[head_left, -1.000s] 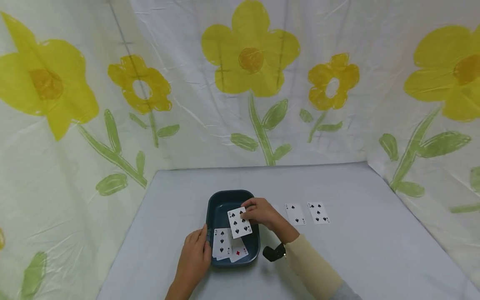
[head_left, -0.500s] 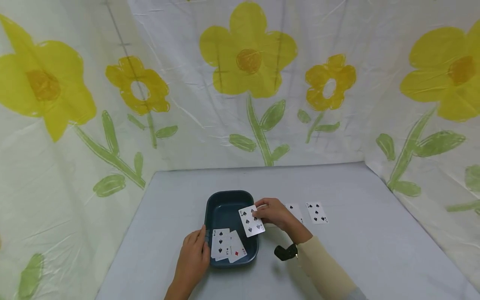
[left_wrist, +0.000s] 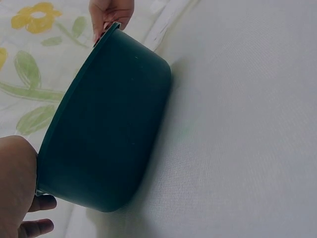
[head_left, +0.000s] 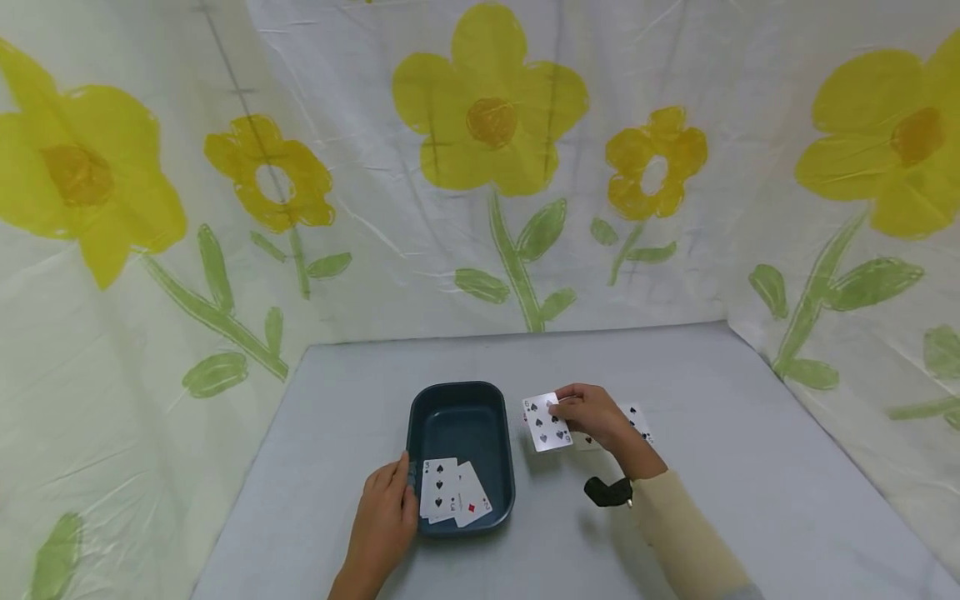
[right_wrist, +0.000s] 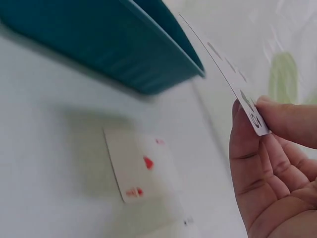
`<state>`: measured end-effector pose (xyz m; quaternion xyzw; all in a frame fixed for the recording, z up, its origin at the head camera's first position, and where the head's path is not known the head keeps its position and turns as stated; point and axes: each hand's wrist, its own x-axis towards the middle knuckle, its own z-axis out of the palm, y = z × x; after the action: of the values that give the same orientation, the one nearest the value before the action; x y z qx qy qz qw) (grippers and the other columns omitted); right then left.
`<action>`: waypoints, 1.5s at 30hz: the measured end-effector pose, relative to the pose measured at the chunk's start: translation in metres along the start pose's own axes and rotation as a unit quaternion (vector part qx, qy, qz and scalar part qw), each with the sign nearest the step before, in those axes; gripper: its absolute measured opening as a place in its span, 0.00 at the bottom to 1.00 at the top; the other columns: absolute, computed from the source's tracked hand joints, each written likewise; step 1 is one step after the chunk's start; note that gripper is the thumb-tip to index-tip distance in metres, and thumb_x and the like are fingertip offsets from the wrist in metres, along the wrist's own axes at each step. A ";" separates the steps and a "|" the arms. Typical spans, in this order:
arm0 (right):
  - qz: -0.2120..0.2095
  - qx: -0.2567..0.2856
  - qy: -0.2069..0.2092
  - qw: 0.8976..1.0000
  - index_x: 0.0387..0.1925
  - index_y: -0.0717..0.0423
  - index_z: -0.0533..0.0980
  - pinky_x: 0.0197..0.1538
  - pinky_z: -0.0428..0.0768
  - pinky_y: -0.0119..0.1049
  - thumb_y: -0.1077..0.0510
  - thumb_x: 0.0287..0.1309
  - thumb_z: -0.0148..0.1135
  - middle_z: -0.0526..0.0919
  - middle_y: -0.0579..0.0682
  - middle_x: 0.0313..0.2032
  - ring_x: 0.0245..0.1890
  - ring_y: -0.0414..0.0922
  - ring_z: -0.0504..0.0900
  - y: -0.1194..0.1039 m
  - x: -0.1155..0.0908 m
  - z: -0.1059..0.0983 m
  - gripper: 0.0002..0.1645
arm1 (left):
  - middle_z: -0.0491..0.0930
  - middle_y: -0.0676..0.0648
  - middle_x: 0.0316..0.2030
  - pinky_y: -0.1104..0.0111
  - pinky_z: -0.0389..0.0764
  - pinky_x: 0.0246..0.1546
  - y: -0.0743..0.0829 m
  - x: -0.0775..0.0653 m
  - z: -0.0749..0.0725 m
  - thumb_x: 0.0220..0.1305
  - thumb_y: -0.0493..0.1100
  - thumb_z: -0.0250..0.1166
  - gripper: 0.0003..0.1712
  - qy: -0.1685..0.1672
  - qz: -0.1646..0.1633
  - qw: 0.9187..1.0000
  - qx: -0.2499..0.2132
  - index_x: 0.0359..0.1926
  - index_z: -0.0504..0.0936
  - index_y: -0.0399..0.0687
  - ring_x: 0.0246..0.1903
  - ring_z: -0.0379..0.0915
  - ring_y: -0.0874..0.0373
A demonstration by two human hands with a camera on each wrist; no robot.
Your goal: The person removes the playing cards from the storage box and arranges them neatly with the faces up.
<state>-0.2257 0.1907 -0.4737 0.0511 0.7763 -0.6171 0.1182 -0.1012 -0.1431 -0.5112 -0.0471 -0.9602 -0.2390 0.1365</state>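
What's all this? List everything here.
Table: one, pale grey, centre.
Tub: one, blue-green, on table.
Cards inside tub: at least three, white with black or red, near end.
Held card: one, white with black spades, right of tub.
Table cards: at least three, white with black or red marks, right of tub.
Flowered sheeting: count unclear, white, yellow and green, behind and beside table.
Sleeve: one, cream, lower right.
Wrist device: one, black, beside sleeve.
Left hand: one, touching tub's left rim.
Right hand: one, pinching the held card above table.
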 end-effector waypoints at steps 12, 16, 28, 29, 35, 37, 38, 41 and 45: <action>0.009 -0.004 0.023 1.000 0.60 0.68 0.73 0.47 0.84 0.40 0.60 0.65 0.65 0.81 0.63 0.53 0.44 0.50 0.84 0.010 -0.004 -0.041 0.25 | 0.75 0.36 0.60 0.49 0.72 0.61 0.000 0.001 0.000 0.69 0.35 0.58 0.29 -0.007 -0.004 1.000 -0.006 0.69 0.68 0.30 0.61 0.67 0.42; 0.014 -0.019 0.038 0.999 0.63 0.67 0.71 0.50 0.83 0.42 0.59 0.67 0.62 0.78 0.65 0.56 0.48 0.51 0.83 0.016 -0.006 -0.058 0.27 | 0.75 0.36 0.60 0.49 0.72 0.61 0.001 0.001 0.000 0.69 0.35 0.57 0.29 -0.007 -0.006 1.000 -0.004 0.69 0.68 0.30 0.61 0.67 0.42; 0.026 -0.056 0.067 0.996 0.66 0.71 0.67 0.50 0.82 0.42 0.58 0.70 0.59 0.74 0.69 0.59 0.51 0.55 0.80 0.031 -0.011 -0.100 0.30 | 0.74 0.36 0.60 0.49 0.71 0.62 -0.001 0.001 0.002 0.70 0.36 0.57 0.30 -0.012 -0.013 1.000 -0.007 0.70 0.67 0.30 0.61 0.66 0.43; 0.027 -0.059 0.069 0.996 0.66 0.71 0.67 0.50 0.82 0.42 0.58 0.70 0.59 0.74 0.69 0.60 0.51 0.55 0.80 0.032 -0.011 -0.104 0.30 | 0.74 0.36 0.60 0.49 0.71 0.62 -0.002 0.001 0.003 0.70 0.36 0.56 0.30 -0.011 -0.013 1.000 -0.007 0.70 0.67 0.30 0.61 0.66 0.43; 0.039 -0.072 0.081 0.993 0.66 0.72 0.66 0.51 0.81 0.44 0.57 0.70 0.58 0.72 0.70 0.60 0.52 0.56 0.78 0.039 -0.010 -0.122 0.30 | 0.75 0.36 0.60 0.49 0.72 0.61 -0.002 0.002 0.003 0.70 0.36 0.57 0.29 -0.006 -0.011 1.000 -0.005 0.70 0.67 0.30 0.61 0.67 0.43; 0.045 -0.079 0.085 0.992 0.67 0.72 0.66 0.52 0.81 0.45 0.58 0.70 0.57 0.71 0.70 0.61 0.53 0.57 0.77 0.042 -0.009 -0.127 0.30 | 0.75 0.36 0.60 0.49 0.72 0.61 -0.002 0.002 0.004 0.70 0.36 0.56 0.29 -0.007 -0.012 1.000 -0.005 0.70 0.67 0.30 0.61 0.67 0.43; 0.050 -0.081 0.086 0.992 0.67 0.71 0.65 0.53 0.80 0.45 0.57 0.71 0.57 0.71 0.70 0.61 0.53 0.57 0.77 0.044 -0.008 -0.129 0.30 | 0.75 0.36 0.60 0.49 0.72 0.61 -0.002 0.002 0.004 0.70 0.36 0.56 0.29 -0.007 -0.012 1.000 -0.005 0.70 0.67 0.30 0.61 0.67 0.43; 0.061 -0.089 0.092 0.990 0.68 0.71 0.65 0.51 0.80 0.43 0.57 0.71 0.57 0.70 0.70 0.62 0.53 0.56 0.76 0.048 -0.006 -0.137 0.31 | 0.75 0.37 0.59 0.49 0.72 0.61 -0.003 0.001 0.004 0.70 0.36 0.56 0.29 -0.006 -0.012 1.000 -0.004 0.70 0.67 0.30 0.60 0.67 0.43; 0.069 -0.104 0.102 0.987 0.67 0.73 0.65 0.46 0.80 0.40 0.58 0.70 0.57 0.71 0.71 0.60 0.51 0.55 0.77 0.053 -0.006 -0.149 0.31 | 0.75 0.37 0.59 0.49 0.72 0.61 -0.003 0.001 0.005 0.70 0.36 0.56 0.29 -0.006 -0.013 1.000 -0.004 0.70 0.67 0.30 0.60 0.67 0.43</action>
<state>-0.2262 0.3481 -0.4909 0.1547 0.8388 -0.5149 0.0851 -0.1037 -0.1431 -0.5162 -0.0365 -0.9606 -0.2443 0.1275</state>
